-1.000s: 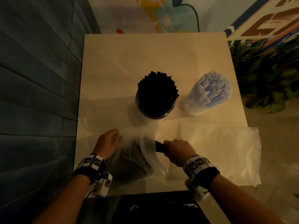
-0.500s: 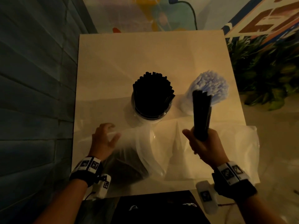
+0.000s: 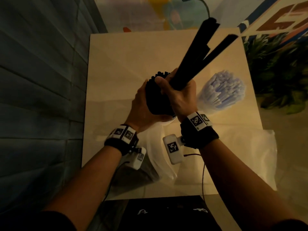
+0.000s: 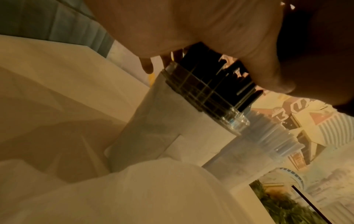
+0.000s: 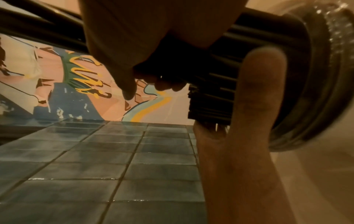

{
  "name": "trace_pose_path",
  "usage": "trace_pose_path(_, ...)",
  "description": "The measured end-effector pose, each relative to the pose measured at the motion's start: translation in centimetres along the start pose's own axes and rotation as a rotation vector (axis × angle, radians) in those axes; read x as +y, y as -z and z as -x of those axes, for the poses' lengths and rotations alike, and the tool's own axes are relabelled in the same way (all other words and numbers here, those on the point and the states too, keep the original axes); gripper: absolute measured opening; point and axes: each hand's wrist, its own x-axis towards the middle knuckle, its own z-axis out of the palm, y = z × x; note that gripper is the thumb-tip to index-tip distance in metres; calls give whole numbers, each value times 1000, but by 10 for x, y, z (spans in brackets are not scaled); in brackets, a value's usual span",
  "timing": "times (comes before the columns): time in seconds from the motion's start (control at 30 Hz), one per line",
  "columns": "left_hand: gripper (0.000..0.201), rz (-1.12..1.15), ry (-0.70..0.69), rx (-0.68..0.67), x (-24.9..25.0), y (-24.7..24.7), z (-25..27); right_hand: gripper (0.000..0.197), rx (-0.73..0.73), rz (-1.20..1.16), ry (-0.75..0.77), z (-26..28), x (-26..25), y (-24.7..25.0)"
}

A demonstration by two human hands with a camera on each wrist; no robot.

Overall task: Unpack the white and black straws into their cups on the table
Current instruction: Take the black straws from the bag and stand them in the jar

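Black straws (image 3: 196, 60) bundle gripped in right hand (image 3: 180, 95) entering near-full cup (image 4: 201, 104), left hand (image 3: 141, 110) cupped around its straws; white straws (image 3: 221, 92) cupped, bag (image 3: 143, 170) not empty.

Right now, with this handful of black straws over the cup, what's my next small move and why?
Probably tip the bundle of black straws upright and slide it down into the cup: the right hand holds it slanted above, and the left hand cups the straws already standing there.
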Motion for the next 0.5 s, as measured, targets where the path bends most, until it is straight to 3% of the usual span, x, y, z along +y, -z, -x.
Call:
trace_pose_path(0.07,104,-66,-55,34,1,-4,-8,28,-2,11,-6,-2,3,0)
trace_pose_path(0.17,101,-148,-54,82,-1,-8,-10,21,18,33,-10,-5,4,2)
trace_pose_path(0.37,119,-256,21,81,-19,-3,-6,26,9,64,73,-8,-4,8)
trace_pose_path(0.5,112,-187,52,76,-15,7,16,19,103,276,194,1,-10,28)
